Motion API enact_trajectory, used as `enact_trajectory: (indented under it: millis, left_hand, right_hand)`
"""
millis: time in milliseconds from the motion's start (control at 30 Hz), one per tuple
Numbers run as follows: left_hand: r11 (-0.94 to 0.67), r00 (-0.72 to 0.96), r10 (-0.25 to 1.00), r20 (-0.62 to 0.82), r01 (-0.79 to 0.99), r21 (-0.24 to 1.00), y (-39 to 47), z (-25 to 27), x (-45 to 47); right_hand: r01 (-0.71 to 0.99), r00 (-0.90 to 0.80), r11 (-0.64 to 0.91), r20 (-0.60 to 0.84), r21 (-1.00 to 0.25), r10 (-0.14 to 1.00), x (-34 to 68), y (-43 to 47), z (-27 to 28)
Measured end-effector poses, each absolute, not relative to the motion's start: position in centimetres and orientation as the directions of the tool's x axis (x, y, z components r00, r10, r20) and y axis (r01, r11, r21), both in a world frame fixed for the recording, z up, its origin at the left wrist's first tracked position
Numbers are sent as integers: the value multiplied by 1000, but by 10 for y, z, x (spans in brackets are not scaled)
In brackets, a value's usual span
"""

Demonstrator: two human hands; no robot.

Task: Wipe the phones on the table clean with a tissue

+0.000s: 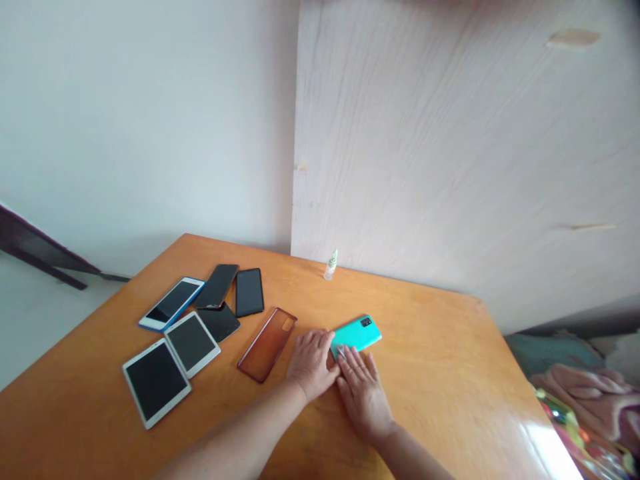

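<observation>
Forearms [245, 427] over glossy wooden table [440, 373]. Left hand [314, 360]: curled narrowly, holding one end of teal phone [353, 337], back up on table. Right hand [367, 398]: fingers flat and close over white scrap [341, 350] on phone back; impossible to tell whether gripped. Left of hands: brown case [267, 345], dark phones [249, 292], tablets [157, 382]. Beyond hands: bottle [330, 268], pale wall [150, 120], grained panel [450, 133]. Far right of hands, past table edge: pink cloth [590, 400], heaped.

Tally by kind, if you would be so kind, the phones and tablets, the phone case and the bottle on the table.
Dark devices: 3
White-framed devices: 3
Turquoise phone: 1
Brown phone case: 1
Bottle: 1
Total: 9
</observation>
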State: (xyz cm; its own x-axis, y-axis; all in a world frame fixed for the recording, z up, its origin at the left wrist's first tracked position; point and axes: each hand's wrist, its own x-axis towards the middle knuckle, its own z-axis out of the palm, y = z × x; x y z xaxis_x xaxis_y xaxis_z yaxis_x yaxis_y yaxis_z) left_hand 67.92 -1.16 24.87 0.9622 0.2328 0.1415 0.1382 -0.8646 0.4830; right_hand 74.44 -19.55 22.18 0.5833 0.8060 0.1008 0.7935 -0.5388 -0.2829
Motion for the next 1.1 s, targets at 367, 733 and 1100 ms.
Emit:
enact_trajectory:
  millis: [367,733,1100]
  left_hand:
    - [-860,959,243,147,143,489,-12,252,679]
    - [-853,961,244,126,151,499,-13,255,679]
    - [-864,962,237,131,147,481,-12,255,679]
  right_hand:
    - [756,632,-599,58,-262,772,758,-190,225]
    - [786,589,-552,66,-278,805,777,-175,230]
    - [526,847,-799,103,-291,521,798,-179,219]
